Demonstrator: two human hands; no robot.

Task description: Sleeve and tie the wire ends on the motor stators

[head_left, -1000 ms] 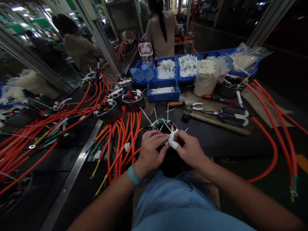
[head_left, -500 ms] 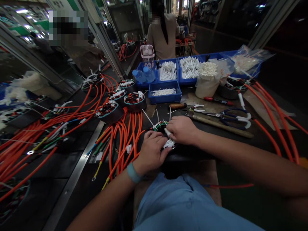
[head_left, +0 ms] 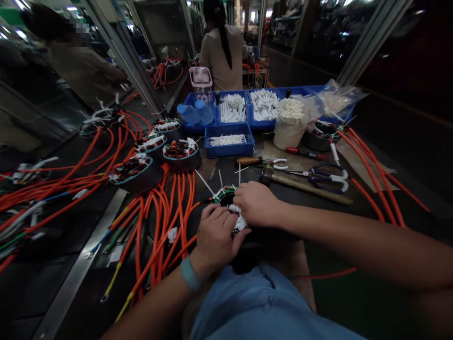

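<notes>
A round motor stator (head_left: 222, 192) with a green inner edge stands right in front of my body. White cable ties stick up from its far rim, and white-sleeved wires (head_left: 240, 224) lie along its near side. My left hand (head_left: 216, 232) is wrapped over the stator's left and near rim, fingers bent together and thumb along the near side. At the right rim, my right hand (head_left: 257, 203) has its fingers curled down on the white-sleeved wires; its fingertips are partly hidden. Both hands cover much of the stator.
More stators (head_left: 180, 155) with orange cables (head_left: 166, 222) fill the left. Behind are blue bins (head_left: 229, 149) of white sleeves and ties. A hammer (head_left: 311, 188), scissors (head_left: 327, 175) and a screwdriver (head_left: 249, 161) lie to the right. Two people work beyond.
The camera view has swung right, so the bench appears farther left. My right hand has shifted slightly against the stator; my left hand keeps its place on the rim.
</notes>
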